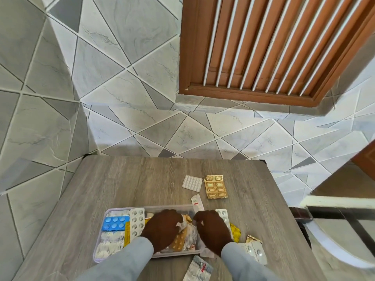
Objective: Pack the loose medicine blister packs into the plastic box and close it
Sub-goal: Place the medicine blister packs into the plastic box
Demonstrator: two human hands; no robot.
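Two hands work at the near edge of the grey wood-grain surface (142, 179), and the advice runs from the big things down. On that surface the clear plastic box (107, 214) lies open, its left half already laid with flat packs, among them a blue blister pack (114, 223) and a silver strip (137, 222); no lid shows in view. The left hand (162, 228) is curled down into the box's right half, fingers gripping a crumpled heap of packs (185, 236); better to press that heap flat than to bunch it, or the box may not close. The right hand (213, 230) hovers curled at the box's right end over loose packs; whether it pinches one I cannot tell. Farther off wait a gold pack (215, 186), a white pack (192, 181) and a small sachet (197, 200), best slid in flat, last.
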